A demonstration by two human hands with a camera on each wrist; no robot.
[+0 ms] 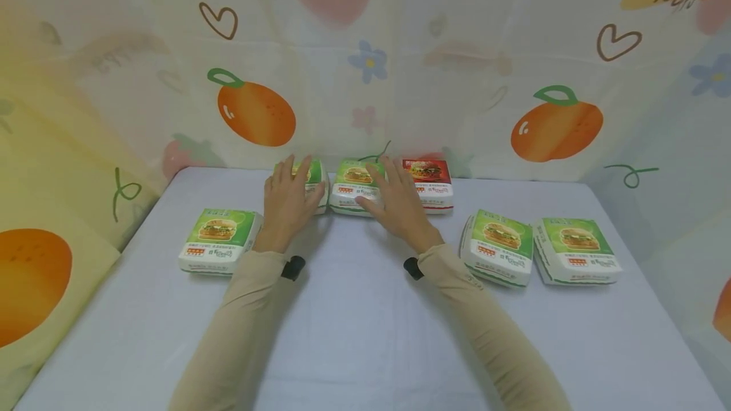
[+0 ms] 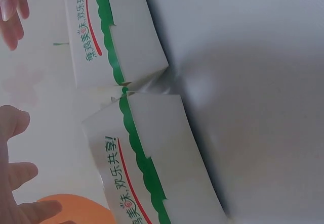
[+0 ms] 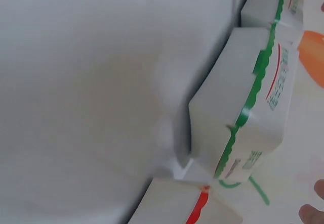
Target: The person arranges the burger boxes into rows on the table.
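Outer green box [image 1: 578, 252] and inner green box [image 1: 497, 247]: nearer than red box [image 1: 435, 188], right of it. Lone green box [image 1: 216, 243]: nearer, well left. Left hand [image 1: 285, 203], fingers spread, gripping nothing: at back-left green box [image 1: 316, 174], left of red box. Right hand [image 1: 402, 208], likewise: between middle green box [image 1: 348, 182] and red box. Contact: cannot tell.

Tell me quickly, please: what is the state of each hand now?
Left hand: open, holding nothing.
Right hand: open, holding nothing.
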